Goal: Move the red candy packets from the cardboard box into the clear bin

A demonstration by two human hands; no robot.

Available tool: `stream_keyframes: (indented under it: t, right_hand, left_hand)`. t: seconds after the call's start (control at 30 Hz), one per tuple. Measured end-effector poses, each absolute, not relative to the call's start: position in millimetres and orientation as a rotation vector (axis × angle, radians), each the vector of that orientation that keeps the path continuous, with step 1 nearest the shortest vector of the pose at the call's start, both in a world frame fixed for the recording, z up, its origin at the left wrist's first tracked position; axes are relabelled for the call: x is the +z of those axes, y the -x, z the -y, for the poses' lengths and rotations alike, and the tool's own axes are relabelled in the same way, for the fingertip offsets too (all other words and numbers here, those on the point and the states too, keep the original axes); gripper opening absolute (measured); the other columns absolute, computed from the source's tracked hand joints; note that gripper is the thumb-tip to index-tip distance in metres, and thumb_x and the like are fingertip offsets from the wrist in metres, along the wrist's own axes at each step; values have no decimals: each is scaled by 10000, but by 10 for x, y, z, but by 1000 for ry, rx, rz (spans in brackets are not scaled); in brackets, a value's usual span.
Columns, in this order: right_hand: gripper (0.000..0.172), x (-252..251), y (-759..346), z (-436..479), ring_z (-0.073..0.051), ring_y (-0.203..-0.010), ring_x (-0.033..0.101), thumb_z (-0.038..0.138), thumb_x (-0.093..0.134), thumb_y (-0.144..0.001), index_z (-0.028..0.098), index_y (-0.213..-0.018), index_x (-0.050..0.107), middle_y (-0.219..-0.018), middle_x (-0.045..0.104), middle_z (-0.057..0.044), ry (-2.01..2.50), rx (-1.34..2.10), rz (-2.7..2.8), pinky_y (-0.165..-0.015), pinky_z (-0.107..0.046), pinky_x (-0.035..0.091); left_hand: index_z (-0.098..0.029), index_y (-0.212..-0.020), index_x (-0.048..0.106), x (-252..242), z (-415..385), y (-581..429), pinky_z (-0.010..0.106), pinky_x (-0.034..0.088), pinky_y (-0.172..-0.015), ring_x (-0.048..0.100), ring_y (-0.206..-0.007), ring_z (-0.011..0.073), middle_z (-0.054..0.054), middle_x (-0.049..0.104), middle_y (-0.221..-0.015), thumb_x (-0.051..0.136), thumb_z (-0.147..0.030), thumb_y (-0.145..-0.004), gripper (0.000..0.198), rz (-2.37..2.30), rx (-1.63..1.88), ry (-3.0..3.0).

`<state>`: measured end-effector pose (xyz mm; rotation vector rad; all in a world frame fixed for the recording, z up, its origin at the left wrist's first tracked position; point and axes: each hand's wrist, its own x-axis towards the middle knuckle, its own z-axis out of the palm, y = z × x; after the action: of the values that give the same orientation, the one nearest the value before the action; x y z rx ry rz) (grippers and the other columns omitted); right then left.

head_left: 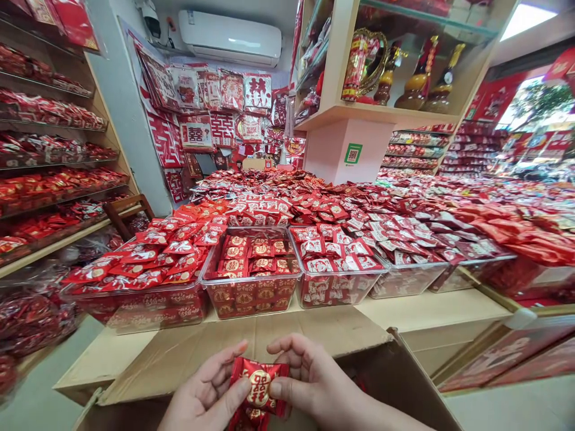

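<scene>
My left hand point(209, 386) and my right hand point(309, 380) hold a small red candy packet point(259, 383) between them, thumbs pressed on its front. It has a gold disc with a red double-happiness character. Below it a second red packet point(251, 416) shows partly, by my left fingers; how it is held is hidden. Both hands are over an open cardboard box point(309, 326), whose inside is mostly dark. Just beyond the flap stands a clear plastic bin point(251, 281) with similar red and gold packets.
More clear bins line the counter point(422, 314): red packets point(153, 257) at left, red and white packets point(336, 248) at right. Heaps of packets spread behind. A pillar point(344, 149) with a shelf point(404, 114) rises from them. Stocked racks point(58, 203) and a wooden chair point(128, 215) stand left.
</scene>
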<state>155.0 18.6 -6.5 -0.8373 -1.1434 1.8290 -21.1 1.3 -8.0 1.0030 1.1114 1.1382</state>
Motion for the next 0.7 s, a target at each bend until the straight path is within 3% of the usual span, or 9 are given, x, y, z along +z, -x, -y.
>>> stream_keyframes:
  t: [0.1, 0.27, 0.53, 0.7]
  right_hand:
    - [474, -61, -1575, -201, -53, -603, 524, 310, 752, -564, 146, -908, 471, -696, 552, 47, 848, 1798, 1186, -565, -198, 392]
    - [485, -88, -1595, -242, -62, -536, 509, 348, 748, -560, 148, -895, 461, -644, 538, 54, 874, 1787, 1204, -523, -213, 379]
    - [403, -116, -1554, -229, -64, -528, 490, 383, 722, -581, 126, -789, 492, -638, 557, 16, 905, 1720, 1275, -523, -217, 382]
    - [341, -123, -1541, -157, -74, -545, 472, 375, 700, -616, 130, -743, 501, -608, 533, 16, 913, 1699, 1369, -530, -213, 380]
  left_hand:
    - [-215, -949, 647, -59, -15, 164, 224, 554, -676, 676, -808, 208, 14, 746, -818, 779, -308, -535, 444, -1125, 1180, -848]
    - [-204, -928, 655, 30, 20, 132, 200, 542, -641, 684, -723, 178, 4, 748, -759, 786, -302, -519, 441, -1123, 1166, -756]
    - [-206, -955, 591, 18, 27, 101, 238, 532, -661, 664, -724, 171, -1, 729, -782, 770, -339, -536, 475, -1126, 1187, -852]
    - [-196, -719, 583, -68, 33, 128, 235, 525, -609, 642, -649, 154, -14, 689, -662, 701, -334, -626, 204, -1129, 1095, -1043]
